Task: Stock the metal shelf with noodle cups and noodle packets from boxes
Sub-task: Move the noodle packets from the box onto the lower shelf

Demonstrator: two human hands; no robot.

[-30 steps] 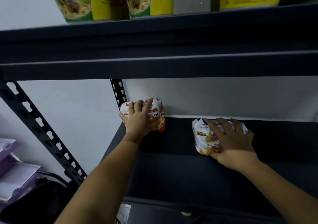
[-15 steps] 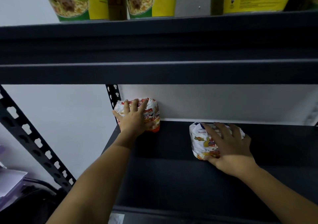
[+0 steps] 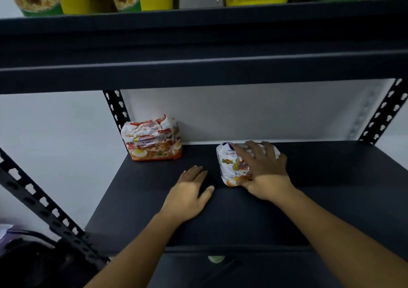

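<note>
Gripping one pack (image 3: 230,166) (second pack (image 3: 152,141) apart)

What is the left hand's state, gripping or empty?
Empty: the left hand is open over the metal shelf, apart from the red noodle packets.

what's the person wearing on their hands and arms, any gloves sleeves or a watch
No gloves on the left hand or the right hand, and no rings that I can make out. The left forearm and right forearm show no sleeve up to the picture's edge. Neither wrist has a watch or band.
</note>
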